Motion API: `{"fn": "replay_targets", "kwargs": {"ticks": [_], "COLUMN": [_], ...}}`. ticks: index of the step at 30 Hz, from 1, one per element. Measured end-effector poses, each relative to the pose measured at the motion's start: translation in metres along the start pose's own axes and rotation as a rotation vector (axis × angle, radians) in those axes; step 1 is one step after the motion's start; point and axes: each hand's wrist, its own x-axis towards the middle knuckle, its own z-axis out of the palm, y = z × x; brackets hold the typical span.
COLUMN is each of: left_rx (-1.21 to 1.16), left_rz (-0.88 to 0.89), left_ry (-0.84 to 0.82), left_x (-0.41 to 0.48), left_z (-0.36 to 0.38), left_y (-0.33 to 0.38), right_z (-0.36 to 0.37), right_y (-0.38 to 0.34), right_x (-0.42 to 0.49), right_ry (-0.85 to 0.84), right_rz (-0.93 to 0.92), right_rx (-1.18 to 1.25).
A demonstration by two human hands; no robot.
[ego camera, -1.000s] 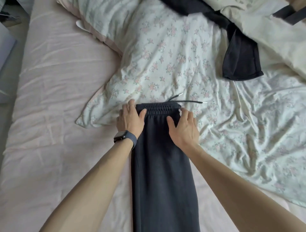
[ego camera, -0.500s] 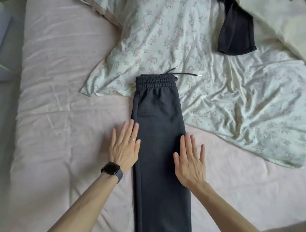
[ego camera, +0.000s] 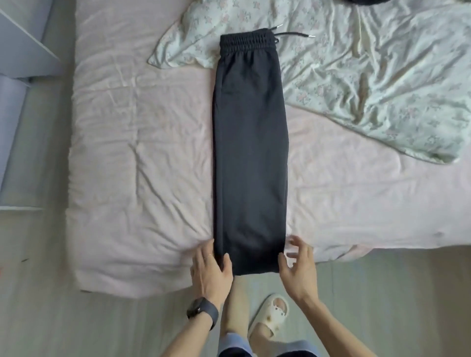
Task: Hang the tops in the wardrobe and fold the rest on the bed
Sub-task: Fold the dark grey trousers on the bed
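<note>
On the bed point(ego camera: 127, 153), over its pink sheet, the trousers point(ego camera: 251, 153) lie flat, dark and folded lengthwise into one narrow strip. Their long axis runs straight away from the person: the waistband point(ego camera: 246, 42) points to the far side and rests on a corner of the floral duvet point(ego camera: 382, 89), with the drawstring point(ego camera: 293, 34) trailing off to the right, while the hems point toward the person and hang just past the bed's near edge. The left hand point(ego camera: 209, 270) is at the left hem corner, thumb laid on top of the cloth and fingers running along the edge; whether any finger is tucked under the cloth is hidden, so I cannot tell if it grips or only presses. The right hand point(ego camera: 298, 265) is spread wide at the right hem corner, its thumb tip against the edge and its fingers apart beside the cloth, blurred. A watch point(ego camera: 202, 312) sits on the left wrist. Below the hems, a leg and a pale slipper point(ego camera: 270, 316) stand on the floor point(ego camera: 51, 305). At the top edge a dark garment point(ego camera: 364, 2) is cut off, too little of it showing to say what it is. Grey panels point(ego camera: 20, 51) at the left are also cut off and hard to identify.
</note>
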Motion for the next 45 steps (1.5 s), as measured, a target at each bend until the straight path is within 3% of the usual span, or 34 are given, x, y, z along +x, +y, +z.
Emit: {"fn": "replay_targets", "kwargs": {"ticks": [4, 8, 15, 20, 26, 30, 34, 42, 45], "left_rx": [-0.343, -0.368, -0.390, -0.300, -0.501, -0.570, -0.592, -0.411, -0.318], "left_rz": [-0.420, -0.536, -0.383, -0.206, -0.266, -0.243, -0.204, -0.159, -0.147], "left_ry": [-0.195, -0.186, -0.113, -0.174, -0.210, -0.436, -0.514, -0.598, -0.481], "left_x": [-0.039, -0.041, -0.045, -0.058, -0.098, -0.120, -0.142, -0.203, -0.229], "left_z": [0.020, 0.038, 0.051, 0.049, 0.027, -0.001, -0.017, -0.035, -0.037], "left_y": [-0.021, -0.042, -0.079, -0.084, -0.077, -0.082, -0.095, -0.126, -0.135], "right_z": [0.003, 0.008, 0.026, 0.028, 0.010, -0.006, -0.023, -0.045, -0.044], "right_y": [0.028, 0.050, 0.076, 0.079, 0.094, 0.092, 0.094, 0.128, 0.140], "right_x": [-0.011, -0.012, -0.013, -0.027, -0.076, -0.111, -0.140, -0.203, -0.227], "right_ry": [-0.136, -0.210, -0.217, -0.171, -0.244, -0.263, -0.307, -0.418, -0.322], "right_rz": [0.274, 0.233, 0.195, 0.114, 0.114, 0.081, 0.106, 0.149, 0.136], "right_rx": [0.093, 0.094, 0.069, 0.047, 0.076, 0.209, 0.228, 0.159, 0.097]}}
